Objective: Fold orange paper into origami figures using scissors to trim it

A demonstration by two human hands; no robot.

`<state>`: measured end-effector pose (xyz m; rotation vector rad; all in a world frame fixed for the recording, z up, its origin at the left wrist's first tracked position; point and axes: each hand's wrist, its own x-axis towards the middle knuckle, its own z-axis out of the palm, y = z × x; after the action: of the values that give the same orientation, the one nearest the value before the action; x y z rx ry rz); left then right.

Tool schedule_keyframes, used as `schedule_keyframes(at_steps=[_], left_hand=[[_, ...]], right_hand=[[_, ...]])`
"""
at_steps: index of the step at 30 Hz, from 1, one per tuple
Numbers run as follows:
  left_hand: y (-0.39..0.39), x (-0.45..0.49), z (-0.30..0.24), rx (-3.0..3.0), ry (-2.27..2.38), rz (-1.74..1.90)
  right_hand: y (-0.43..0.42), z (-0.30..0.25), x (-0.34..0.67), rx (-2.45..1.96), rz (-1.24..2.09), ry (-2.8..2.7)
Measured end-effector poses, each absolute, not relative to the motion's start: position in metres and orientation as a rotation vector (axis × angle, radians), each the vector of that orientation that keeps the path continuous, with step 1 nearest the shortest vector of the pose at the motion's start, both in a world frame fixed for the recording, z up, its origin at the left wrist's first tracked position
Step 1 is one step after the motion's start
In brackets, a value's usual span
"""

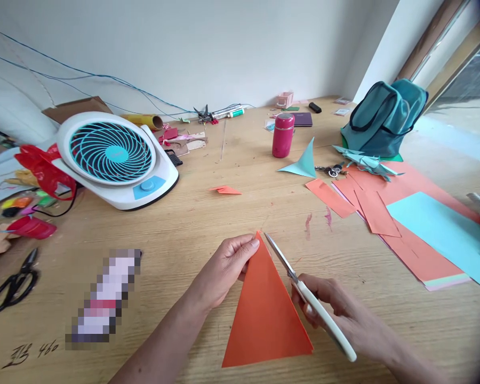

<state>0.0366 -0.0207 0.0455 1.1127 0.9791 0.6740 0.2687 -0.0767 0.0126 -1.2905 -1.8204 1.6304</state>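
Note:
In the head view my left hand [230, 266] pinches the narrow top of a folded orange paper triangle [266, 314] between thumb and fingers. The triangle's wide end points toward me. My right hand [332, 306] grips white-handled scissors [324, 317], whose blades point up and to the left. The blades look closed, and their tip is just right of the triangle's narrow end. Whether the tip touches the paper I cannot tell. Beyond my hands a small folded orange paper piece [226, 190] lies on the wooden table [184, 224].
At the left stand a white fan [148, 186] and black scissors [18, 285]. A pink flask [283, 136], a folded light-blue paper [302, 162] and keys [333, 170] lie farther back. Orange sheets [420, 256], a blue sheet [436, 224] and a teal bag [384, 120] fill the right.

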Motion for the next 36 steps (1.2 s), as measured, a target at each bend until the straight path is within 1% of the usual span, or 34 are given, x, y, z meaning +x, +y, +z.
schedule_keyframes(at_steps=[8, 21, 26, 29, 32, 36], left_hand=[[-0.023, 0.042, 0.047, 1.078, 1.016, 0.653], [-0.026, 0.048, 0.046, 1.061, 1.032, 0.623], [-0.025, 0.048, 0.045, 1.075, 1.040, 0.621], [-0.021, 0.043, 0.046, 1.089, 1.025, 0.642], [-0.011, 0.030, 0.049, 1.063, 1.054, 0.715], [0.007, 0.006, 0.054, 0.977, 1.157, 0.912]], right_hand=[[-0.076, 0.018, 0.260, -1.334, 1.619, -1.830], [-0.080, 0.006, 0.257, -1.269, 1.572, -1.789], [-0.078, 0.006, 0.257, -1.309, 1.533, -1.786], [-0.073, 0.006, 0.265, -1.415, 1.339, -1.825], [-0.064, 0.003, 0.284, -1.639, 0.918, -1.913], [-0.045, -0.004, 0.328, -1.856, 0.373, -2.033]])
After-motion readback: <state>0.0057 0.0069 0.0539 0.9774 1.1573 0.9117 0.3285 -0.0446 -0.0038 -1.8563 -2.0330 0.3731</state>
